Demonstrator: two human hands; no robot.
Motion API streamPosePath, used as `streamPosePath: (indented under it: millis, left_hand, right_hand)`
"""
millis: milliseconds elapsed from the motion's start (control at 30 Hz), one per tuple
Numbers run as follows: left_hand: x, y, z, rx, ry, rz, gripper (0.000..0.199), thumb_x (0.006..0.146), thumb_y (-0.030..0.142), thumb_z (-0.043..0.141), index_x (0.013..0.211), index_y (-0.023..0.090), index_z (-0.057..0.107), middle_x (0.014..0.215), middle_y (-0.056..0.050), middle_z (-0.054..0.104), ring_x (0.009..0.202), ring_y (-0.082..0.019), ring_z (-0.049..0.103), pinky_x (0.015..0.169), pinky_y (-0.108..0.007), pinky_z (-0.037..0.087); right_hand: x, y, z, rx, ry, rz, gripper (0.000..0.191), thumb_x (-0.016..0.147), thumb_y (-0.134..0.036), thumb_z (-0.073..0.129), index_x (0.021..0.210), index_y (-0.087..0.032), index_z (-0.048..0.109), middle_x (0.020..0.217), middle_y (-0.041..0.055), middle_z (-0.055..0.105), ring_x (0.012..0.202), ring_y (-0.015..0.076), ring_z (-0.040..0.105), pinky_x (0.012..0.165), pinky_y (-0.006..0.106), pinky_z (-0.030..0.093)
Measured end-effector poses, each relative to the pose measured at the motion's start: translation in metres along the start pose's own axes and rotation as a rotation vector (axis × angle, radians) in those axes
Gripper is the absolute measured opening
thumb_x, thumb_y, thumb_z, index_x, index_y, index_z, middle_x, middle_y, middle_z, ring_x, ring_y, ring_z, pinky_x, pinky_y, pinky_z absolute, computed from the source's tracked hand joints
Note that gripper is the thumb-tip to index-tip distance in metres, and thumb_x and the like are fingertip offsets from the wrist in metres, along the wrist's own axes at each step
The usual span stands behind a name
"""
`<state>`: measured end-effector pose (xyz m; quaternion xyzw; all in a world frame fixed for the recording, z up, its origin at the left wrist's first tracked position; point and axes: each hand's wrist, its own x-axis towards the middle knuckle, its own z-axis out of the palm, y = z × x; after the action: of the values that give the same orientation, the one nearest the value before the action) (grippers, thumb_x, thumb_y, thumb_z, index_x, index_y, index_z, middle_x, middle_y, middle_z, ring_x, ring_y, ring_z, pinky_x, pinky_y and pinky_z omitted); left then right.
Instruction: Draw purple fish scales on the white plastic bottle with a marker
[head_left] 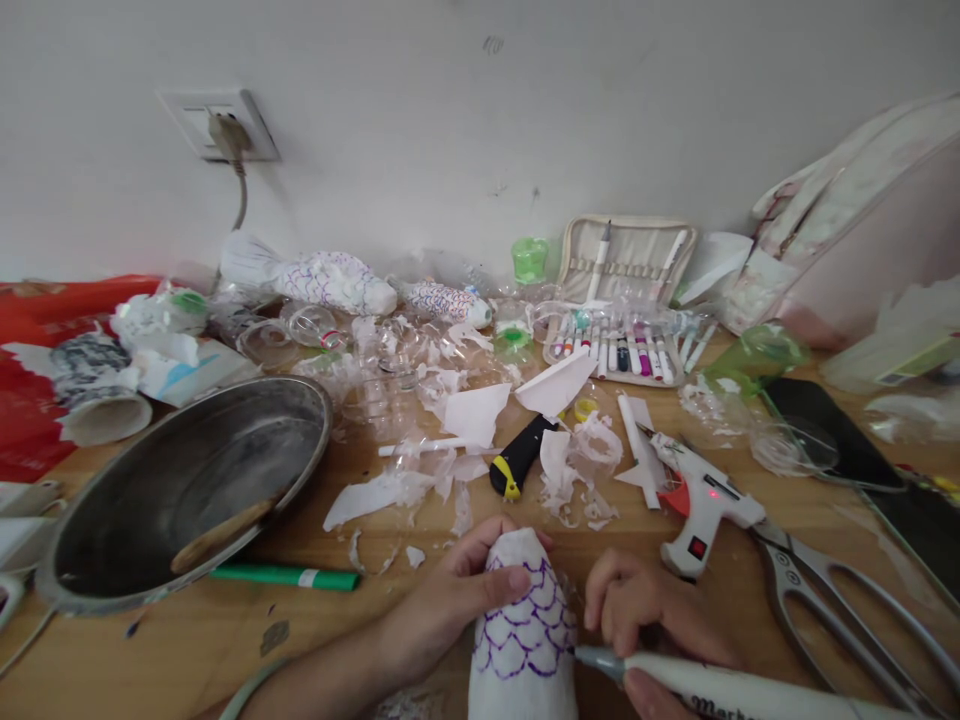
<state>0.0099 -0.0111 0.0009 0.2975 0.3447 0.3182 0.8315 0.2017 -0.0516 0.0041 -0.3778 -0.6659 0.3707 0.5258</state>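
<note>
A white fish-shaped piece (523, 690) with purple scale outlines stands at the bottom centre, its lower end cut off by the frame. Wrapped around its upper part is my left hand (480, 580), thumb across the front and fingers behind. My right hand (660, 620) grips a white marker (720, 685). The marker's grey tip end meets the right edge of the scale pattern; whether it touches I cannot tell. Two similar scaled fish, a larger one (334, 283) and a smaller one (448, 302), lie by the wall.
A metal basin (319, 400) with a wooden stick (225, 535) fills the left. A black-and-yellow cutter (517, 460), paper scraps (476, 412) and clear plastic pieces litter the middle. A marker case (626, 235), glue gun (709, 500) with lit red light, scissors (832, 610) and phone (832, 430) are right.
</note>
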Motion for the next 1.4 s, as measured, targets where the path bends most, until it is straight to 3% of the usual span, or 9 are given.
streamPosePath:
  millis: [100,267,500,667,867,1033,1400]
  left_hand:
    - [-0.001,0.000,0.000,0.004,-0.017,0.015,0.027,0.067,0.034,0.077,0.083,0.018,0.064,0.108,-0.002,0.063,0.082,-0.012,0.058,0.073,-0.025,0.043]
    - [-0.003,-0.002,0.002,-0.087,-0.105,-0.017,0.031,0.070,0.036,0.074,0.094,0.020,0.064,0.091,-0.001,0.066,0.081,-0.015,0.061,0.074,-0.027,0.044]
    - [-0.007,-0.005,0.008,-0.323,-0.135,0.026,0.015,0.072,0.026,0.070,0.085,0.019,0.065,0.102,-0.004,0.065,0.086,-0.015,0.061,0.079,-0.028,0.045]
    - [-0.005,-0.003,0.009,-0.236,-0.075,-0.016,0.016,0.069,0.023,0.071,0.083,0.017,0.065,0.094,-0.004,0.065,0.079,-0.014,0.060,0.072,-0.024,0.044]
    - [0.000,-0.002,0.007,-0.159,0.014,-0.035,0.025,0.064,0.036,0.078,0.076,0.018,0.066,0.075,0.000,0.064,0.067,-0.012,0.058,0.065,-0.022,0.043]
    - [0.000,-0.006,0.002,-0.055,0.025,-0.004,0.025,0.063,0.035,0.080,0.078,0.019,0.067,0.086,0.000,0.065,0.072,-0.011,0.058,0.068,-0.022,0.042]
    - [-0.003,-0.004,0.001,-0.008,0.021,-0.011,0.030,0.066,0.037,0.077,0.092,0.023,0.070,0.091,0.000,0.064,0.079,-0.012,0.056,0.073,-0.024,0.042]
  right_hand:
    - [-0.003,0.003,-0.002,0.032,0.001,0.009,0.020,0.088,-0.039,0.047,0.075,-0.024,0.049,0.066,0.0022,0.052,0.061,0.0189,0.053,0.050,0.029,0.044]
    - [-0.007,0.005,-0.001,0.075,0.017,0.016,0.016,0.089,-0.037,0.049,0.078,-0.025,0.049,0.067,0.0021,0.052,0.064,0.0200,0.054,0.054,0.030,0.047]
    - [-0.008,0.007,0.002,0.127,-0.004,-0.049,0.020,0.088,-0.044,0.049,0.081,-0.026,0.049,0.062,-0.0001,0.049,0.060,0.0201,0.055,0.050,0.030,0.048]
    - [0.003,0.003,0.002,0.109,-0.062,-0.098,0.020,0.089,-0.043,0.052,0.081,-0.024,0.052,0.064,-0.0004,0.053,0.063,0.0172,0.058,0.055,0.026,0.048]
    - [0.019,0.004,-0.001,0.028,-0.227,-0.266,0.018,0.091,-0.036,0.051,0.082,-0.020,0.053,0.062,-0.0008,0.055,0.065,0.0137,0.060,0.060,0.021,0.051]
    - [0.025,0.005,-0.004,0.049,-0.225,-0.360,0.022,0.092,-0.036,0.050,0.078,-0.019,0.055,0.057,0.0012,0.060,0.061,0.0142,0.063,0.056,0.019,0.054]
    - [0.023,0.004,-0.003,-0.016,-0.294,-0.378,0.030,0.098,-0.037,0.040,0.076,-0.021,0.052,0.052,-0.0013,0.063,0.053,0.0100,0.063,0.063,0.016,0.055]
